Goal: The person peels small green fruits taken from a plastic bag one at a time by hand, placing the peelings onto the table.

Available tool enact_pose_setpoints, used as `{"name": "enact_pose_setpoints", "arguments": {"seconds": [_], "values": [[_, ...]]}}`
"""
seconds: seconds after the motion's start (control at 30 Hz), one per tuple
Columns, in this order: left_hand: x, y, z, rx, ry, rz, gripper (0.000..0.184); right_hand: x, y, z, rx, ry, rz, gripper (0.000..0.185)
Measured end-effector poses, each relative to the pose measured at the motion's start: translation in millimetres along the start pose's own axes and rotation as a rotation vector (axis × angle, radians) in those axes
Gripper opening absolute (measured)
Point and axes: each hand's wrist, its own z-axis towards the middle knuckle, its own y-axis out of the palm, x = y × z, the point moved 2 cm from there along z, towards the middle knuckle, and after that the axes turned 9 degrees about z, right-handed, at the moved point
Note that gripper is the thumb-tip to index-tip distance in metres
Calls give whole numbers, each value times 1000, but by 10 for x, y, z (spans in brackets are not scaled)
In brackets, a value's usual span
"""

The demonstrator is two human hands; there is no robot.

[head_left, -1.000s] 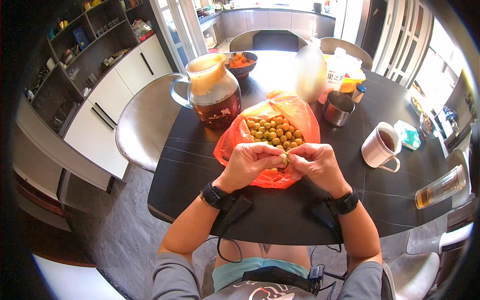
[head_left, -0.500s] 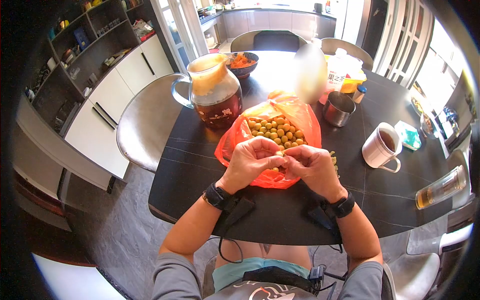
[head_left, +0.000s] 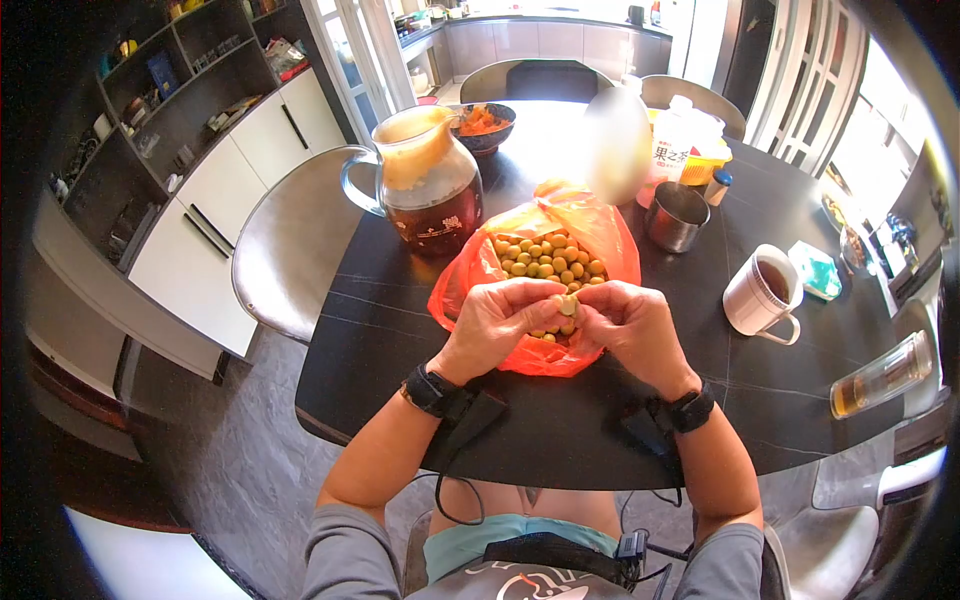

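Note:
An open red plastic bag (head_left: 478, 262) on the dark table holds many small round yellow-green fruits (head_left: 545, 258). Over its near side, my left hand (head_left: 497, 322) and my right hand (head_left: 640, 330) meet fingertip to fingertip. Between them is one small fruit (head_left: 568, 305), with a pale, light-coloured surface facing me. Thumb and forefinger of my left hand pinch it from the left. My right thumb and forefinger are closed at its right side; exactly where they grip is too small to make out.
A glass pitcher (head_left: 432, 205) of dark red-brown drink stands left of the bag, before a bowl of orange shreds (head_left: 487, 140). To the right are a metal cup (head_left: 676, 222), a white mug (head_left: 752, 298), a tissue pack (head_left: 815, 271) and a tipped glass bottle (head_left: 880, 376).
My fingertips have parted slightly, and the pale fruit now shows between them. The greenish bits beside my right hand are now hidden behind it.

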Motion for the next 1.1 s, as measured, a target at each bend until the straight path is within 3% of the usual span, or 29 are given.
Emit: {"name": "enact_pose_setpoints", "arguments": {"seconds": [0.1, 0.17, 0.23, 0.37, 0.43, 0.5, 0.57, 0.7, 1.1], "values": [[15, -6, 0, 15, -14, -113, 23, -28, -52, 10, 30, 63, 23, 15], [-7, -6, 11, 15, -30, -212, 23, -92, -212, 37, 107, -105, -207, 14], [-53, -62, 18, 89, 54, -24, 23, -313, -318, 27, 180, -48, -81, 13], [-11, -30, 18, 113, 91, 9, 23, -399, -667, -8, 113, 42, -160, 13], [3, -4, 17, 109, 79, -49, 24, -340, -782, -32, 39, 246, -395, 14], [6, -12, 14, 86, 69, -17, 24, -233, -872, -25, 30, 239, -434, 14], [10, -14, 7, 65, 56, -25, 23, -240, -893, -12, -13, 131, -738, 15], [13, 0, -6, 42, 48, -2, 22, -269, -910, -39, -3, 80, -782, 14], [-31, -18, 14, 71, 104, -24, 29, -274, -898, -43, -17, 197, -824, 14]]}}
